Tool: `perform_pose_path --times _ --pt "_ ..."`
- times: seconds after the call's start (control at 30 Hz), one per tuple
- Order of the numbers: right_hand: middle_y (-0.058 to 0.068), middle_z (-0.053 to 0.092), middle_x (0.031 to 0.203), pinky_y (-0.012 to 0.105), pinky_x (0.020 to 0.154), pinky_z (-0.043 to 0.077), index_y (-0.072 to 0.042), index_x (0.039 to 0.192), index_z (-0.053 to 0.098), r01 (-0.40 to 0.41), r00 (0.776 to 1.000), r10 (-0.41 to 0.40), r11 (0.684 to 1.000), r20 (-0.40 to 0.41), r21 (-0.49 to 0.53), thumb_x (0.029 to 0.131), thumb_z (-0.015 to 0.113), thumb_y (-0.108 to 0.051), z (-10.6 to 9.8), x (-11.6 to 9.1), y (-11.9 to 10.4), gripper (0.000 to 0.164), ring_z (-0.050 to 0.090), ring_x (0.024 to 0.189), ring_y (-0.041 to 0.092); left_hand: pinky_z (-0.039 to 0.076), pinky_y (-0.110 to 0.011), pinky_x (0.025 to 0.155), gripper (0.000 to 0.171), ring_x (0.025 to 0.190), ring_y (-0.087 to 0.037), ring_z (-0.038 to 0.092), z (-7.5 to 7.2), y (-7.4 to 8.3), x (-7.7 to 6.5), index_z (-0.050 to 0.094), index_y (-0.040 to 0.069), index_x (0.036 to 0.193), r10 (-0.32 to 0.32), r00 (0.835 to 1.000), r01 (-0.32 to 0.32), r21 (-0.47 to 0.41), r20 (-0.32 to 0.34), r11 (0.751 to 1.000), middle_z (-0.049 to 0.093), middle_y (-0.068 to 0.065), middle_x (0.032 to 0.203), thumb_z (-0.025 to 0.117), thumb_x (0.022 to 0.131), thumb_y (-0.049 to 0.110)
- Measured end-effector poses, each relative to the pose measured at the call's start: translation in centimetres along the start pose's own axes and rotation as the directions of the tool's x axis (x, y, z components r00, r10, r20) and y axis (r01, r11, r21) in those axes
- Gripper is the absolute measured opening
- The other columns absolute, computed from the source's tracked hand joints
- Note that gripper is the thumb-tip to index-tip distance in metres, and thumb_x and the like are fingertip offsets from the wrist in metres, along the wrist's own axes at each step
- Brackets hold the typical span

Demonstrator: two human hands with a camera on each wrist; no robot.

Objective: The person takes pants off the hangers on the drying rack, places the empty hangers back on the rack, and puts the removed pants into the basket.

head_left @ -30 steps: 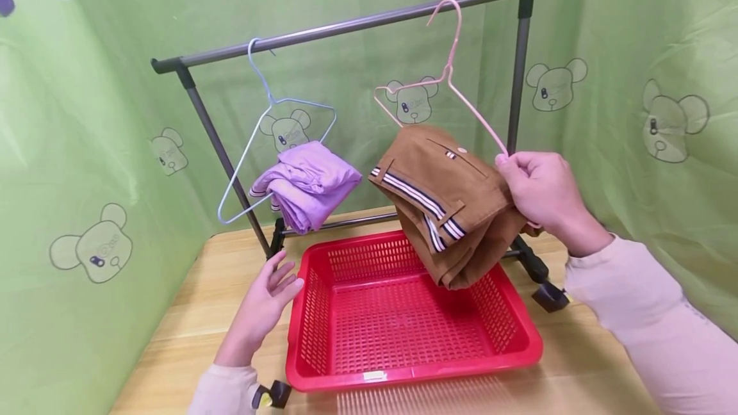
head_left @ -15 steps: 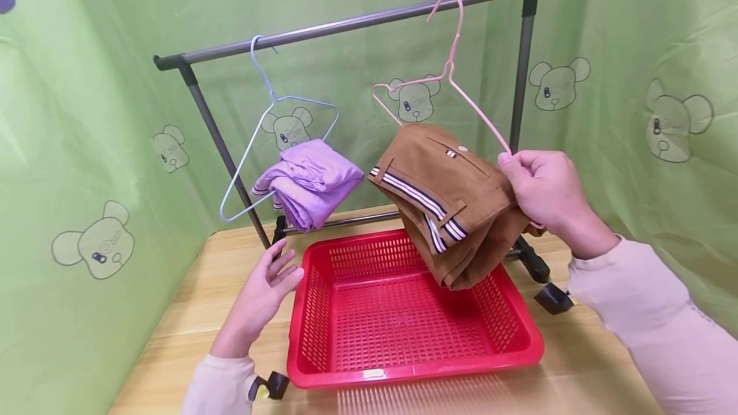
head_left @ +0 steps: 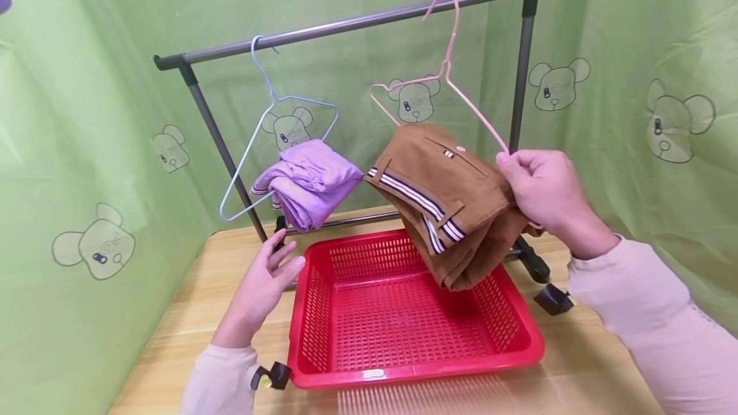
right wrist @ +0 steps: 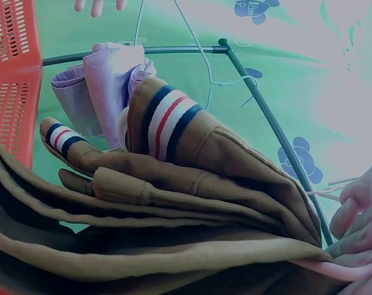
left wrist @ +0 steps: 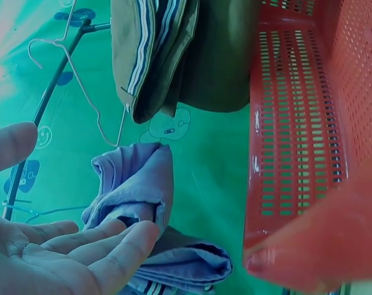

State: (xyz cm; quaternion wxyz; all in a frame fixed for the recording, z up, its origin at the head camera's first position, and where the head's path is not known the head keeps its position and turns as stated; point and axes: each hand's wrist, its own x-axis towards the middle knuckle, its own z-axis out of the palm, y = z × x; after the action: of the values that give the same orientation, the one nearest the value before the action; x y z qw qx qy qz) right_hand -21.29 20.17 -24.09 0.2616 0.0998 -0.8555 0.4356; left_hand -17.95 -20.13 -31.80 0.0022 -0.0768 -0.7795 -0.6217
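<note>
My right hand grips the lower right corner of a pink wire hanger, thumb on the wire. Folded brown trousers with a striped waistband drape over that hanger and hang above the basket. The pink hook stands beside the rack's bar; whether it touches I cannot tell. Relaxed and holding nothing, my left hand hovers by the basket's left rim. Above it, a folded lilac garment hangs on a blue hanger, hooked on the bar. In the left wrist view, the fingers overlap the lilac cloth.
A grey metal rack stands at the back of the wooden table. In front of it sits a red perforated basket. Black rack feet stick out on both sides. Green printed curtain surrounds the table.
The pink hanger and brown trousers have shifted very slightly left. My left hand has risen a little, while my right hand keeps its grip almost in place.
</note>
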Motion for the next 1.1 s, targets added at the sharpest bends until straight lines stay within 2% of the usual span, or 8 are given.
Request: perform_pose_path --times 0.23,0.5,0.83,1.1 --pt "0.003 0.055 0.059 0.033 0.032 0.033 -0.001 0.088 0.072 0.004 1.000 -0.004 1.000 -0.003 0.001 0.100 0.053 -0.035 -0.1 -0.1 -0.2 0.041 0.043 0.040 0.017 0.038 -0.052 0.104 0.067 0.132 -0.039 0.042 0.9 0.6 0.5 0.017 0.009 0.153 -0.003 1.000 0.004 -0.017 0.026 1.000 0.033 -0.021 0.151 0.056 0.099 0.013" --pt "0.003 0.056 0.060 0.032 0.032 0.034 -0.001 0.089 0.073 0.012 1.000 -0.012 1.000 -0.003 0.006 0.100 0.053 -0.033 -0.2 -0.3 -0.5 0.039 0.043 0.041 0.016 0.042 -0.045 0.103 0.063 0.129 -0.040 0.044 2.4 0.9 1.6 0.021 0.003 0.151 0.006 1.000 -0.006 -0.085 0.000 0.996 0.037 -0.025 0.147 0.056 0.098 0.008" --pt "0.002 0.054 0.057 0.031 0.028 0.033 -0.001 0.090 0.070 0.003 0.999 -0.005 0.999 0.044 0.034 0.101 0.050 -0.034 -0.5 -0.8 -0.2 0.040 0.040 0.032 0.013 0.044 -0.047 0.100 0.058 0.129 -0.040 0.044 5.9 1.7 3.0 0.022 0.000 0.149 0.007 1.000 -0.006 -0.154 0.007 0.988 0.041 -0.029 0.143 0.052 0.101 0.012" --pt "0.000 0.053 0.055 0.031 0.030 0.033 -0.001 0.086 0.070 0.022 0.999 -0.023 0.999 0.024 0.031 0.101 0.051 -0.032 -0.4 -1.1 -0.4 0.039 0.040 0.034 0.013 0.043 -0.049 0.101 0.060 0.129 -0.041 0.044 7.9 1.8 4.1 0.021 -0.002 0.149 -0.003 0.999 0.010 -0.199 0.036 0.980 0.040 -0.031 0.142 0.053 0.101 0.017"
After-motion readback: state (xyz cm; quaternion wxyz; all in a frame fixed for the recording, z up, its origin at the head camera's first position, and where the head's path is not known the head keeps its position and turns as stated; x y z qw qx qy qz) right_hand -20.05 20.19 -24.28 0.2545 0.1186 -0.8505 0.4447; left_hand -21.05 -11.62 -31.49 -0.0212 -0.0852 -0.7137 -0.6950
